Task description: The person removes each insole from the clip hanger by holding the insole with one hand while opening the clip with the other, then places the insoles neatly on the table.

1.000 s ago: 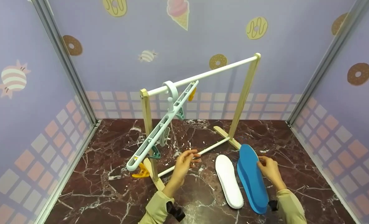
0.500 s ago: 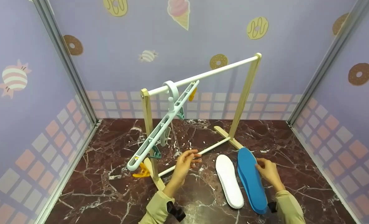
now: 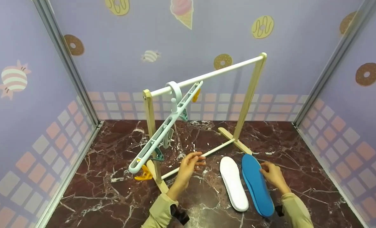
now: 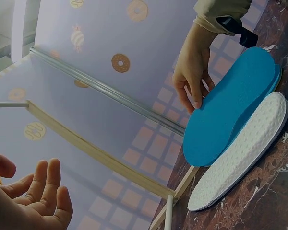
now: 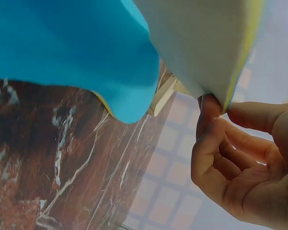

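My right hand (image 3: 273, 175) pinches the edge of a blue insole (image 3: 256, 183) between thumb and finger. In the right wrist view the pale underside (image 5: 197, 43) of that insole is tilted up, its rim yellow. Beneath it shows a second blue insole (image 5: 86, 52), mostly covered in the head view. To their left, a white insole (image 3: 234, 183) with a dark lower edge lies on the table. My left hand (image 3: 189, 166) hovers near the rack's lower bar with relaxed fingers, holding nothing.
A wooden rack with a white top rod (image 3: 219, 72) stands on the dark marbled table (image 3: 112, 202). From the rod hangs a pale green hanger (image 3: 167, 126) with green clips and orange clips (image 3: 144, 173) beneath it. Patterned walls enclose the back and sides.
My right hand has shifted slightly left and toward me, and the pinched blue insole has come down. Its far tip is lower in the head view. My left hand has stayed put.
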A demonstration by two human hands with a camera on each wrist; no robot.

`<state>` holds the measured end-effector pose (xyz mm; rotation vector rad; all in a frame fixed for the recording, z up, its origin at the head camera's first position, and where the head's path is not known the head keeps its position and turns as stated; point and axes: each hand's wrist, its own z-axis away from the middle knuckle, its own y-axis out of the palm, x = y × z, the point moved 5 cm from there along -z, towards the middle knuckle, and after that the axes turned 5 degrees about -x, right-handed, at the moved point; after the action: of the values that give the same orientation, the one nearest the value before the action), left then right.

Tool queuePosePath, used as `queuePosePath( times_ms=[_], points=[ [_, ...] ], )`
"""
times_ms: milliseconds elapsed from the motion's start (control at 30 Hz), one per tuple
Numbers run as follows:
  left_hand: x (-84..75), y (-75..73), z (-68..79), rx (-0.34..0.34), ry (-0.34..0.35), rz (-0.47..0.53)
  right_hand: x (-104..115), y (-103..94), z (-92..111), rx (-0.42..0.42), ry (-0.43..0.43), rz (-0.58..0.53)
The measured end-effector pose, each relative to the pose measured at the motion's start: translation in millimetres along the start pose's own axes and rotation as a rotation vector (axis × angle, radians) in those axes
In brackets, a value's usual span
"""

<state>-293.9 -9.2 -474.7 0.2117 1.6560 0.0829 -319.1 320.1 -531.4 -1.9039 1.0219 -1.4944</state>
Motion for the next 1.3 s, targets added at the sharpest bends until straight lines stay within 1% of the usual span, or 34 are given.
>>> queuePosePath(
  times_ms=[200,333,467,567,767,933,1033,1300],
  points=[
    [0.2,0.7,-0.3,0.001,-0.001,0.001,-1.3,-2.2,-1.4,0.03,-0.016,0.029],
    [-0.4,1.5,0.0,0.0,-0.013,0.005,-3.4,-3.1,-2.4,0.055,-0.017,0.035],
    [-0.6,1.3,0.5,-0.002,-0.01,0.007,-6.0,-2.5,-3.6,0.085,-0.026,0.029],
    [-0.7,1.2,0.7,-0.002,-0.01,0.015,-7.7,-2.4,-4.1,0.107,-0.018,0.011],
    [0.9,0.6,0.0,-0.01,-0.025,0.036,-9.6,-2.0,-5.3,0.141,-0.007,0.027],
    [-0.1,0.3,0.4,-0.018,-0.028,0.037,-13.1,0.6,-5.1,0.182,0.034,0.012],
    [-0.8,0.3,1.4,-0.017,-0.025,0.034,-15.1,2.1,-4.4,0.19,0.046,0.011],
    [1.0,0.3,1.8,-0.004,-0.028,0.038,-18.4,3.8,-3.6,0.204,0.03,0.051]
  ],
)
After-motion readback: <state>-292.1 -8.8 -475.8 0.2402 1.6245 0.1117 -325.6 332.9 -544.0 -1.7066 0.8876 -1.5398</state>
